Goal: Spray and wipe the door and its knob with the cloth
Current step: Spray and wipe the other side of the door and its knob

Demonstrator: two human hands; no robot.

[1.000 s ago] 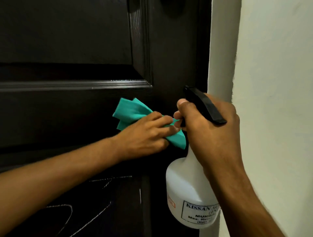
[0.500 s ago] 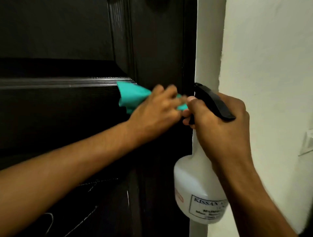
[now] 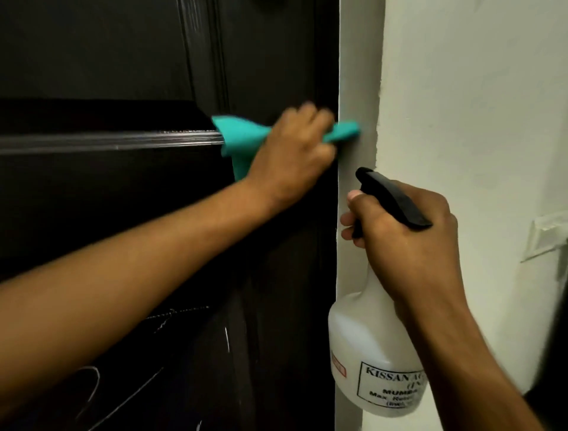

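1. Where the frame cuts off at twelve o'clock, only a dark rounded shape [image 3: 269, 2] shows on the door [image 3: 123, 61]; whether it is the knob cannot be told.
2. Cloth [image 3: 242, 138]: teal, bunched and motion-blurred, at about eleven o'clock from the frame centre. Its middle is hidden under the left hand [image 3: 292, 153]; one end sticks out toward nine o'clock over the glossy horizontal moulding [image 3: 107, 140], the other toward three o'clock onto the white door frame [image 3: 358, 77].
3. Left hand: fingers curled over the cloth, holding it against the door's right edge. The fingertips are blurred and cannot be made out singly.
4. Right hand [image 3: 405, 233]: at four o'clock from the cloth, wrapped round the neck of the spray bottle [image 3: 365, 344], fingertips on the trigger side. The black spray head [image 3: 390, 197] points toward eleven o'clock.
5. Spray bottle: translucent white, hanging in front of the door frame at five o'clock. Its label [image 3: 390, 387] is partly covered by the right forearm; only fragments such as "KISSAN" read.
6. Door, lower panel: thin white scribbled marks [image 3: 92, 387] at seven o'clock, partly hidden by the left forearm.
7. Wall [image 3: 476, 92]: pale, at three o'clock. A light fitting [image 3: 547, 237] is cut off by the right edge; its kind cannot be told.
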